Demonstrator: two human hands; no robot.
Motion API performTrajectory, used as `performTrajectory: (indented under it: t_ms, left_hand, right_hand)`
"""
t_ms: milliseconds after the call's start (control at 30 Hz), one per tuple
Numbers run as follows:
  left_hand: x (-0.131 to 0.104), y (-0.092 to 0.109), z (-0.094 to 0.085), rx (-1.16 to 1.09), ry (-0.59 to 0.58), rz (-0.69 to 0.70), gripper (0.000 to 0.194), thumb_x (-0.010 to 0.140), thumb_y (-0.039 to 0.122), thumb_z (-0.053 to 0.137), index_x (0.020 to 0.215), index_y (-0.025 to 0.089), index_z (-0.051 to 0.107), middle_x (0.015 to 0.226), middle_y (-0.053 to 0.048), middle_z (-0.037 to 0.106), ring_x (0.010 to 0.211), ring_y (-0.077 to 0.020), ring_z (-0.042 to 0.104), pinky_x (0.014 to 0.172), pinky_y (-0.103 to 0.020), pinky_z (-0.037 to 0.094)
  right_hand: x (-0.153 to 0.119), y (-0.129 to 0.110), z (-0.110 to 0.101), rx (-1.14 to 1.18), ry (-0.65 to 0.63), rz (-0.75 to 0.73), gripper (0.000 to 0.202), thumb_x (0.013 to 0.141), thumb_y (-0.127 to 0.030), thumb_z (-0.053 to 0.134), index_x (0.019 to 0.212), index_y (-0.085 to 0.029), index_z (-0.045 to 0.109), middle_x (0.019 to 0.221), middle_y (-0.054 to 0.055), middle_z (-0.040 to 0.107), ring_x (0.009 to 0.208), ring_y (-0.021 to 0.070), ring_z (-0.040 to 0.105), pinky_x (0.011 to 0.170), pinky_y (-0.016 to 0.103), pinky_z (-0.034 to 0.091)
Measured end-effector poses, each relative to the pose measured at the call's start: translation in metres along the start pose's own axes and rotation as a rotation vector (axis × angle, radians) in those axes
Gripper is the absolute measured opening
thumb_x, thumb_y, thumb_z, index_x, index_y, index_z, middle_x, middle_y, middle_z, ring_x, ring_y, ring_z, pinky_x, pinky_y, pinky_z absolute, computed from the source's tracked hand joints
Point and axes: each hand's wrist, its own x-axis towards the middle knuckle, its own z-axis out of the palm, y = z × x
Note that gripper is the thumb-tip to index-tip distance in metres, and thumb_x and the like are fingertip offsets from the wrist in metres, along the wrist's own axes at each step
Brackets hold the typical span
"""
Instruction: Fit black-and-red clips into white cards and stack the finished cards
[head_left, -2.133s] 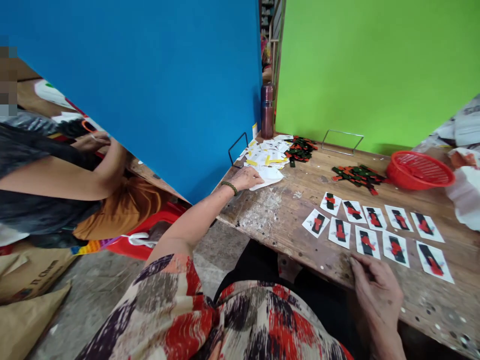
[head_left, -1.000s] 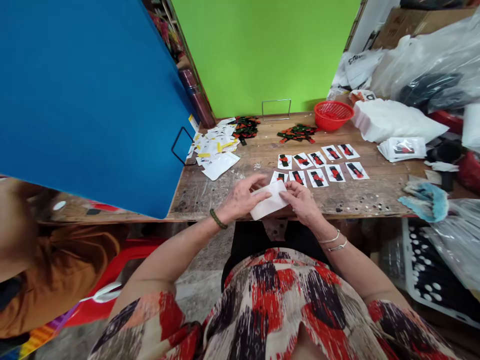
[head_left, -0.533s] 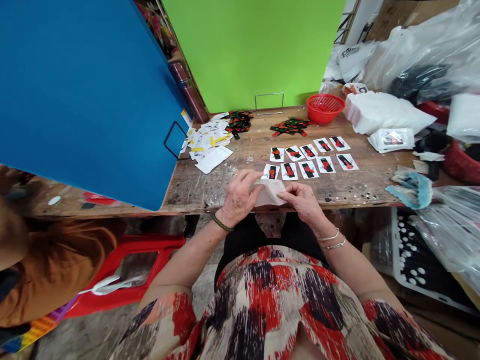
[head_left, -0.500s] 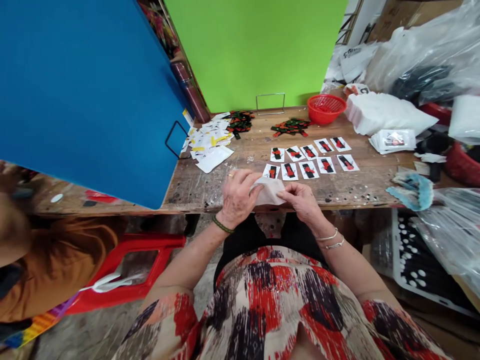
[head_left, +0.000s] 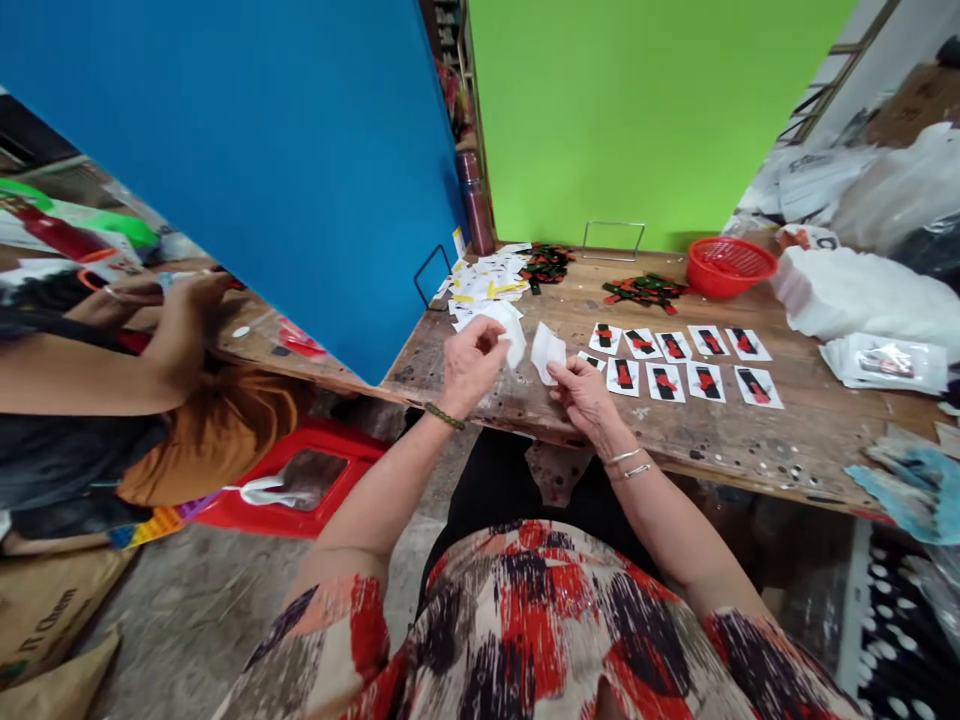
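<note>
My right hand [head_left: 585, 395] pinches a small, thin white sheet [head_left: 548, 350] upright above the table edge; I cannot tell if it is a pouch. To its left, my left hand [head_left: 472, 365] has its fingers curled, thumb near the index finger; what lies between the tips is unclear. Just behind those fingertips is another white sheet [head_left: 513, 338], partly hidden by the hand. Right of my hands are two rows of white cards [head_left: 664, 383], each bearing a red and black piece. Beyond the left hand lies a heap of white and yellow slips [head_left: 491, 278].
Piles of dark red-and-green pieces [head_left: 645, 291] lie near a red basket [head_left: 729, 268]. Blue [head_left: 315, 180] and green [head_left: 637, 120] panels border the table. White packs [head_left: 885, 362] and a blue cloth [head_left: 911, 485] are at right. Another person's arm [head_left: 150, 350] shows at left.
My view has turned left, so the table sits further right. My left hand has come off the white sheet that both hands were holding; the right hand still holds it.
</note>
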Motion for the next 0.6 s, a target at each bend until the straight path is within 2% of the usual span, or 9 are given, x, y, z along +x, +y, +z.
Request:
performTrajectory:
  t_ms: [67, 133, 233, 300, 400, 500, 600]
  left_hand:
    - [0.028, -0.012, -0.010, 0.292, 0.057, 0.124, 0.011, 0.081, 0.018, 0.055, 0.089, 0.021, 0.062, 0.079, -0.002, 0.062, 0.078, -0.0178, 0.060, 0.077, -0.033, 0.049]
    - [0.056, -0.024, -0.013, 0.495, 0.021, 0.171, 0.019, 0.082, 0.013, 0.051, 0.092, 0.021, 0.065, 0.090, -0.007, 0.064, 0.091, -0.0222, 0.061, 0.084, -0.036, 0.048]
    - [0.074, -0.033, -0.004, 0.570, -0.080, 0.214, 0.021, 0.080, 0.017, 0.058, 0.099, 0.020, 0.067, 0.105, -0.011, 0.064, 0.103, -0.0266, 0.059, 0.089, -0.038, 0.047]
    - [0.062, -0.027, 0.005, 0.451, -0.113, 0.219, 0.017, 0.083, 0.026, 0.060, 0.096, 0.019, 0.068, 0.102, -0.010, 0.066, 0.098, -0.0246, 0.060, 0.087, -0.037, 0.048]
    - [0.019, -0.009, 0.017, 0.113, -0.278, 0.096, 0.020, 0.085, 0.039, 0.061, 0.084, 0.020, 0.067, 0.078, -0.002, 0.067, 0.072, -0.0162, 0.061, 0.071, -0.029, 0.050]
    - [-0.021, 0.005, 0.023, -0.197, -0.301, -0.041, 0.026, 0.076, 0.043, 0.072, 0.081, 0.019, 0.067, 0.075, 0.000, 0.068, 0.067, -0.0137, 0.061, 0.064, -0.026, 0.049]
    - [-0.038, 0.004, 0.021, -0.382, -0.289, -0.146, 0.025, 0.074, 0.041, 0.073, 0.075, 0.017, 0.069, 0.068, 0.000, 0.067, 0.063, -0.0132, 0.060, 0.062, -0.026, 0.049]
  right_hand:
    - [0.002, 0.001, -0.002, -0.002, 0.017, 0.018, 0.053, 0.044, -0.046, 0.093, 0.062, -0.020, 0.050, 0.057, -0.007, 0.050, 0.051, 0.0060, 0.043, 0.045, 0.020, 0.038]
    - [0.004, 0.004, -0.004, -0.031, 0.022, 0.024, 0.050, 0.046, -0.049, 0.091, 0.065, -0.019, 0.055, 0.058, -0.006, 0.051, 0.051, 0.0063, 0.044, 0.047, 0.021, 0.043]
    - [0.008, 0.008, -0.006, -0.063, 0.066, -0.015, 0.048, 0.048, -0.049, 0.090, 0.065, -0.018, 0.057, 0.058, -0.005, 0.051, 0.050, 0.0056, 0.041, 0.043, 0.020, 0.038]
    - [0.010, 0.011, -0.007, -0.084, 0.109, -0.055, 0.047, 0.049, -0.047, 0.090, 0.063, -0.018, 0.056, 0.057, -0.005, 0.050, 0.048, 0.0051, 0.038, 0.041, 0.020, 0.031]
    - [0.008, 0.014, -0.005, -0.135, 0.142, -0.103, 0.045, 0.051, -0.046, 0.088, 0.061, -0.019, 0.054, 0.053, -0.006, 0.047, 0.046, 0.0053, 0.033, 0.041, 0.021, 0.024]
    - [-0.002, 0.015, 0.005, -0.228, 0.112, -0.189, 0.044, 0.055, -0.046, 0.087, 0.058, -0.020, 0.052, 0.051, -0.006, 0.045, 0.047, 0.0063, 0.032, 0.045, 0.022, 0.026]
    - [-0.016, 0.011, 0.016, -0.298, 0.036, -0.260, 0.043, 0.057, -0.046, 0.087, 0.055, -0.019, 0.053, 0.053, -0.005, 0.049, 0.051, 0.0076, 0.038, 0.050, 0.023, 0.032]
